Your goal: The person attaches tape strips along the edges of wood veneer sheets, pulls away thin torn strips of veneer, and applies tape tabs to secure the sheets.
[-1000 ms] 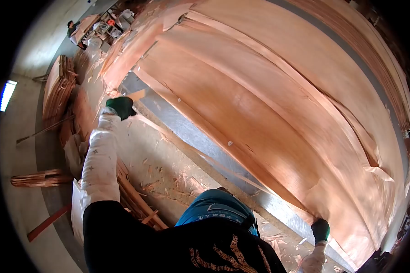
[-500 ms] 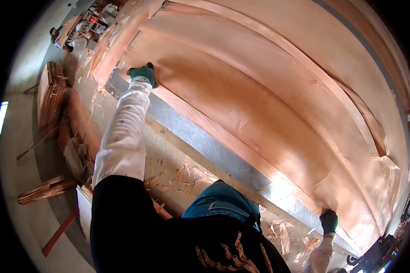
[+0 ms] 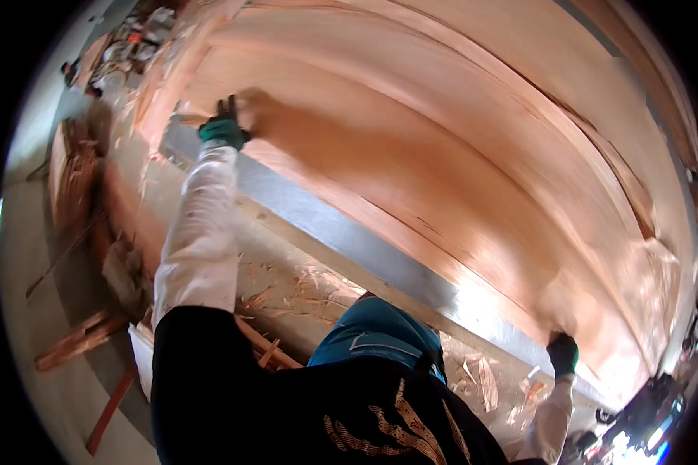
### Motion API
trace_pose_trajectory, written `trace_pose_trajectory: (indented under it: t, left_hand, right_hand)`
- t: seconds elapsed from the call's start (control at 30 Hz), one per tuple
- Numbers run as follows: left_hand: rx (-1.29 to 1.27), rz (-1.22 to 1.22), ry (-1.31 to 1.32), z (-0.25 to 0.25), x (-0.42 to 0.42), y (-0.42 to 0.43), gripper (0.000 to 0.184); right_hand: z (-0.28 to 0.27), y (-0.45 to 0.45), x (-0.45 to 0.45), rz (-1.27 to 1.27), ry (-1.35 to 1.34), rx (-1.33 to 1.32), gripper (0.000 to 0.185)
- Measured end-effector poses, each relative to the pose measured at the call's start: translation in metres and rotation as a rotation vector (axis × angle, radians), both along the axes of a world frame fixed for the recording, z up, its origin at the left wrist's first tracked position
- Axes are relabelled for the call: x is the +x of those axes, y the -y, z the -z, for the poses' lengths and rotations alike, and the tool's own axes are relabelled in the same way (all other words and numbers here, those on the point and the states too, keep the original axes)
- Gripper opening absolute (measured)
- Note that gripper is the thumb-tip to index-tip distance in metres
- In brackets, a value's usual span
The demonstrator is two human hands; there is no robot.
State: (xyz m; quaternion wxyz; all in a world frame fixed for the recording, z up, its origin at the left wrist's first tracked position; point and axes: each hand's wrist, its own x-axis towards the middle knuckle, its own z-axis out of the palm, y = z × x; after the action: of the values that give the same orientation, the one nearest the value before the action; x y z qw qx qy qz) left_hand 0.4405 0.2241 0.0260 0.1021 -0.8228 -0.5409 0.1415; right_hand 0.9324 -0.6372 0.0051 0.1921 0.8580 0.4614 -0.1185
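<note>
A wide, thin reddish-brown wood veneer sheet lies over a stack of similar sheets, its near edge running along a metal strip. At the far left end of that edge is my left hand in a green glove with dark fingertips, its fingers stretched out and apart over the veneer. A small pale strip shows beside its thumb side; I cannot tell whether the hand touches it. My right hand, gloved alike, is closed at the sheet's near edge on the right, where the veneer looks wrinkled. Its fingertips are partly hidden.
Veneer scraps litter the floor below the metal strip. Stacked veneer pieces stand at the left, near a bundle of wood strips. Another person is far off at upper left. Dark machinery sits at lower right.
My left hand has moved slightly left, and its fingers now point forward, more spread. My right hand has shifted slightly up in view, still at the edge. The whole view has tilted a little.
</note>
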Motion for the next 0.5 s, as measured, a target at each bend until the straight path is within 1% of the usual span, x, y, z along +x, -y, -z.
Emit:
trace_pose_trajectory:
  t: [0.03, 0.07, 0.1, 0.17, 0.2, 0.23, 0.27, 0.3, 0.33, 0.37, 0.4, 0.43, 0.47, 0.5]
  left_hand:
    - [-0.06, -0.036, 0.118, -0.02, 0.004, 0.012, 0.115]
    - [-0.016, 0.013, 0.166, -0.019, -0.002, 0.009, 0.107]
    - [0.053, 0.062, 0.173, -0.021, -0.015, 0.007, 0.099]
    - [0.194, 0.157, 0.221, -0.028, -0.038, 0.008, 0.082]
    - [0.26, 0.219, 0.297, -0.03, -0.054, 0.008, 0.074]
    - [0.346, 0.454, 0.465, -0.016, -0.077, -0.008, 0.072]
    - [0.312, 0.44, 0.562, -0.03, -0.079, 0.013, 0.067]
    - [0.295, 0.331, 0.599, -0.038, -0.086, 0.033, 0.065]
    - [0.136, 0.281, 0.886, -0.044, -0.086, 0.06, 0.063]
    - [0.135, 0.074, 0.881, -0.049, -0.093, 0.083, 0.06]
    - [0.122, 0.078, 0.858, -0.052, -0.108, 0.102, 0.059]
    - [0.122, 0.113, 0.911, -0.054, -0.111, 0.124, 0.057]
    - [0.137, 0.102, 0.864, -0.049, -0.127, 0.139, 0.056]
    - [0.11, 0.062, 0.842, -0.049, -0.133, 0.163, 0.054]
  right_hand:
    - [-0.002, -0.004, -0.003, -0.062, 0.039, -0.021, 0.034]
    - [-0.045, -0.056, -0.029, 0.138, 0.0, -0.067, 0.037]
    - [-0.024, -0.029, -0.011, -0.253, 0.036, -0.071, 0.033]
    - [-0.043, -0.048, -0.02, 0.113, -0.08, 0.005, 0.04]
    - [-0.038, -0.043, -0.019, 0.157, -0.052, 0.009, 0.043]
    - [-0.035, -0.04, -0.02, 0.167, -0.051, 0.065, 0.043]
    - [-0.031, -0.035, -0.02, 0.174, -0.052, 0.121, 0.043]
    - [-0.037, -0.032, -0.023, 0.267, -0.101, 0.244, 0.043]
    - [-0.038, -0.026, -0.021, 0.256, -0.149, 0.305, 0.041]
    - [-0.037, -0.017, -0.022, 0.317, -0.172, 0.353, 0.034]
    - [-0.047, -0.009, -0.023, 0.337, -0.26, 0.385, 0.022]
    - [-0.06, -0.001, -0.028, 0.392, -0.359, 0.517, 0.016]
    - [-0.074, 0.005, -0.035, 0.442, -0.458, 0.651, 0.014]
    - [-0.08, 0.018, -0.039, 0.465, -0.445, 0.772, 0.013]
